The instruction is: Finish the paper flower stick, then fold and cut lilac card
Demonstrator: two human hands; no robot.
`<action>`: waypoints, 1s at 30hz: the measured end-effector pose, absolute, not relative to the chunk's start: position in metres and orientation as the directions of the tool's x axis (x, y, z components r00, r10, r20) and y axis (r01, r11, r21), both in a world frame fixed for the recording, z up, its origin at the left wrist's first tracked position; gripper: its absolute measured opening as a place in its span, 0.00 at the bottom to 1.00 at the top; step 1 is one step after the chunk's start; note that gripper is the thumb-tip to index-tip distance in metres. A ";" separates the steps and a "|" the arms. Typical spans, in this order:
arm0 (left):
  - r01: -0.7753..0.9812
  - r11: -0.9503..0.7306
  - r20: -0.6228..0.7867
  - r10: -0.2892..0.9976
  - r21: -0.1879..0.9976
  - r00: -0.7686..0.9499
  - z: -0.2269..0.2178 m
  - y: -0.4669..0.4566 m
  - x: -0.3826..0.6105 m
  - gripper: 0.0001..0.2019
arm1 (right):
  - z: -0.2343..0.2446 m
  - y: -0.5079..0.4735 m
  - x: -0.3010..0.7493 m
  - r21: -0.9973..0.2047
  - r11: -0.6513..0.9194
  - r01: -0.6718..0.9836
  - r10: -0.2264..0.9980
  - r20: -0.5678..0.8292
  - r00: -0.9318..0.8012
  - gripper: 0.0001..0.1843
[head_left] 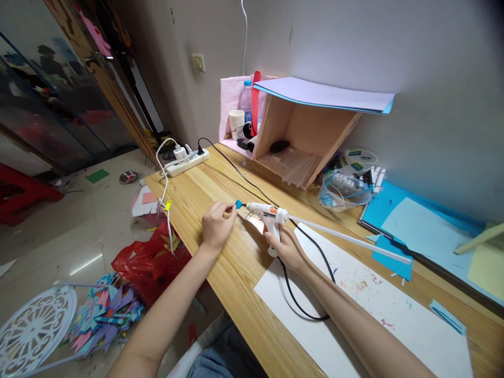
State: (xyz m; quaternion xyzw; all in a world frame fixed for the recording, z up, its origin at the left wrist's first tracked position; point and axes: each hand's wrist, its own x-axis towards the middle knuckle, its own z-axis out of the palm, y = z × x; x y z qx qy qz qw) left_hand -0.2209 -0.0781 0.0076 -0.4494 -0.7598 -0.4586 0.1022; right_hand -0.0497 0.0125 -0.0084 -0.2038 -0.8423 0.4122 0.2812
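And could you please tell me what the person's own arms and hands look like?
The left hand and right hand are bare: no gloves, and no rings that I can make out. The left forearm and right forearm are slim and uncovered, with no sleeve, watch or bracelet in view.

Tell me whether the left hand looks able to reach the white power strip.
Probably yes: just tabletop lies between the left hand and the white power strip, the black cord running off to one side, though the fingers pinch a small blue piece.
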 end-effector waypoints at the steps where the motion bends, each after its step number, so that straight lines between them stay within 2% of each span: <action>1: 0.778 0.173 0.571 0.587 0.604 -0.574 0.007 -0.078 -0.221 0.07 | -0.008 0.013 -0.050 -0.810 0.575 0.114 0.577 0.303 -0.758 0.10; 9: 0.791 0.157 0.605 0.562 0.592 -0.564 0.003 -0.076 -0.223 0.06 | -0.006 0.013 -0.050 -0.815 0.557 0.161 0.568 0.232 -0.789 0.10; 19: 0.789 0.152 0.606 0.560 0.595 -0.565 0.004 -0.076 -0.222 0.06 | -0.007 0.013 -0.050 -0.820 0.555 0.138 0.556 0.242 -0.795 0.13; 30: 0.791 0.149 0.605 0.567 0.593 -0.560 0.004 -0.077 -0.223 0.06 | -0.006 0.013 -0.051 -0.816 0.547 0.188 0.592 0.218 -0.776 0.11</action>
